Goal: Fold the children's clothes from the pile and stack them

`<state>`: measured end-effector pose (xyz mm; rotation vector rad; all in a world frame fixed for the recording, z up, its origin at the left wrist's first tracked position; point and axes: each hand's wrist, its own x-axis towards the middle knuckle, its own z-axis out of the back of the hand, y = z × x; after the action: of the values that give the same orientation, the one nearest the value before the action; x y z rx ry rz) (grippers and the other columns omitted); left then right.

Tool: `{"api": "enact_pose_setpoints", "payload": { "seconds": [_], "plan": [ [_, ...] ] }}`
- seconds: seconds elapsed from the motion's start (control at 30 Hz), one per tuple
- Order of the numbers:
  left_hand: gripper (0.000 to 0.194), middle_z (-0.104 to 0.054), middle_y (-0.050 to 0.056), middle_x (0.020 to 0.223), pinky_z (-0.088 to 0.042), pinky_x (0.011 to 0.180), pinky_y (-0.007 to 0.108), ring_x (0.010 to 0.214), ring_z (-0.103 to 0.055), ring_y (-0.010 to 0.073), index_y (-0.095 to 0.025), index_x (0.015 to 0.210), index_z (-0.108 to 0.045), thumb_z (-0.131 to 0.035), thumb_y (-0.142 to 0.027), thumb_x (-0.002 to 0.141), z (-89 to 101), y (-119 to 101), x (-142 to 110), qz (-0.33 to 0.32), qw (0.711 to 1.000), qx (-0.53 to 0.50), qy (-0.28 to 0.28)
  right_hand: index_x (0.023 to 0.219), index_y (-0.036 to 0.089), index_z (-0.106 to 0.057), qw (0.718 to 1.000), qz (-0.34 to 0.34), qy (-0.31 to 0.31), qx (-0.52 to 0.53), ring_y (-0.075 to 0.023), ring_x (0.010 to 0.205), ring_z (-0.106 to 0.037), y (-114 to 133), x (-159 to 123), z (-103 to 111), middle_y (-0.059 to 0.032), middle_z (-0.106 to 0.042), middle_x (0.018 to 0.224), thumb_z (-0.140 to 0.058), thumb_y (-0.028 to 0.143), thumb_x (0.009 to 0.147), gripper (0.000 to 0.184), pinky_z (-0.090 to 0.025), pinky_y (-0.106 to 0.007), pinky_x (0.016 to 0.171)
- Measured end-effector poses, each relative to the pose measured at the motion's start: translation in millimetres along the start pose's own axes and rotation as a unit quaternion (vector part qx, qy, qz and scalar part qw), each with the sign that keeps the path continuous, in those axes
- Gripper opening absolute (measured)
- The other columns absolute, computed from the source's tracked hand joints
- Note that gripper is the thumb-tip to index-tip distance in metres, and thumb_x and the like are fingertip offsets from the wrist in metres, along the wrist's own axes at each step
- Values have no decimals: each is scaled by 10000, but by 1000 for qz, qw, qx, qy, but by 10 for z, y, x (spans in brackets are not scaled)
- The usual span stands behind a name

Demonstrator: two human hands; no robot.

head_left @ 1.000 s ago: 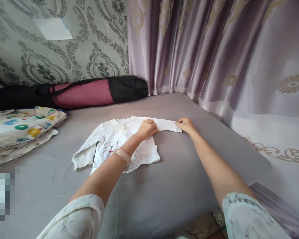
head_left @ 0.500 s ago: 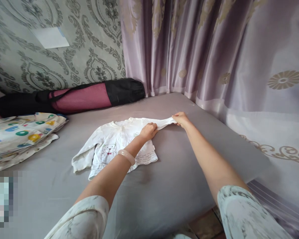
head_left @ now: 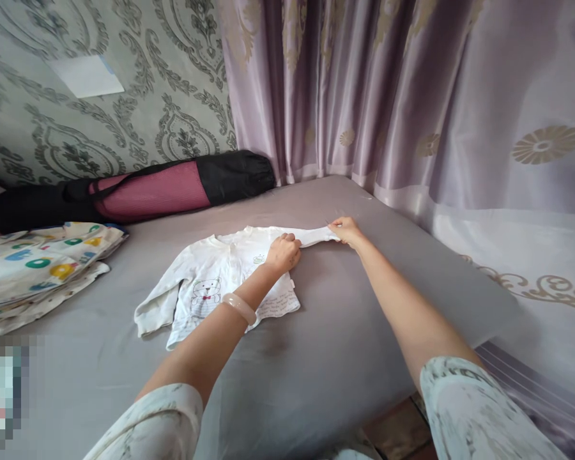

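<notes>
Clearly, left grip [head_left: 283, 252] curled closed on white shirt [head_left: 191, 259] beneath; right grip [head_left: 347, 230] pinches sleeve end [head_left: 329, 234].

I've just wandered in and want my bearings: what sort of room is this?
Probably a bedroom: the broad grey-sheeted surface looks like a bed, with long purple curtains beside it and patterned wallpaper behind.

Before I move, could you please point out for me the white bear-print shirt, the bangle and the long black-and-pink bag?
White bear-print shirt [head_left: 224, 271]: head view, on the middle of its front.
Bangle [head_left: 239, 308]: head view, on the band facing the camera.
Long black-and-pink bag [head_left: 153, 191]: head view, on its pink section.
</notes>
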<state>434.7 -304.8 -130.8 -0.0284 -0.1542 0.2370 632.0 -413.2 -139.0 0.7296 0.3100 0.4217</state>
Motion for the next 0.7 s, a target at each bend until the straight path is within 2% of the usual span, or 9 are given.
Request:
{"api": "enact_pose_setpoints", "payload": {
  "seconds": [0.07, 0.17, 0.27, 0.33, 0.47, 0.6, 0.7],
  "plan": [
    [278, -616, 134, 1097, -466, 890, 368, 1042, -561, 262, -160, 995, -691, -433, -159, 891, 2, -13, -30, -19, 1000, 8, -7, 961, 154, -712, 1000, 14, -3, -12, -126, 540, -592, -32, 16, 1, -16, -651, 645, -621, 267, 847, 184, -444, -218, 540],
    [292, -637, 134, 1061, -465, 877, 368, 1010, -579, 252, -148, 1025, -671, -400, -153, 918, -6, -16, -45, -31, 999, 20, 25, 965, 167, -712, 997, 53, -14, -49, -153, 743, -654, -58, -18, 19, -54, -711, 838, -622, 273, 846, 182, -471, -230, 679],
    [321, -660, 108, 989, -465, 855, 353, 972, -598, 234, -179, 1115, -634, -388, -118, 918, -15, -21, -44, -52, 996, 45, 51, 1032, 188, -686, 985, 117, -21, -128, -194, 949, -646, -75, -107, 42, -80, -709, 1032, -582, 288, 886, 205, -462, -262, 788],
    [341, -655, 97, 1031, -468, 860, 353, 1001, -593, 234, -201, 1159, -609, -400, -104, 908, -32, -24, -42, -77, 995, 54, 46, 1088, 206, -659, 973, 143, -15, -181, -218, 1017, -628, -86, -171, 54, -91, -693, 1104, -545, 303, 917, 227, -454, -292, 817],
    [330, -623, 104, 1192, -466, 938, 337, 1111, -568, 215, -171, 1184, -572, -360, -128, 935, -126, -35, -45, -119, 992, -6, 27, 1105, 226, -645, 953, 147, -8, -265, -237, 1064, -607, -75, -259, 53, -96, -660, 1186, -483, 298, 952, 234, -441, -325, 836],
    [380, -531, 145, 1380, -370, 1091, 336, 1298, -470, 212, -114, 1311, -482, -370, -235, 968, -256, -78, -52, -136, 988, -76, 18, 1100, 148, -666, 928, 135, -42, -345, -265, 1093, -588, 67, -331, -16, -155, -659, 1158, -440, 188, 948, 275, -403, -365, 910],
    [462, -427, 146, 1486, -311, 1137, 407, 1384, -374, 248, -122, 1400, -404, -346, -318, 986, -304, -133, -63, -153, 983, -92, 29, 1118, 119, -675, 911, 193, -68, -359, -282, 1202, -515, 242, -396, -117, -185, -636, 1200, -346, 101, 942, 373, -338, -415, 1001]
  ]
}}
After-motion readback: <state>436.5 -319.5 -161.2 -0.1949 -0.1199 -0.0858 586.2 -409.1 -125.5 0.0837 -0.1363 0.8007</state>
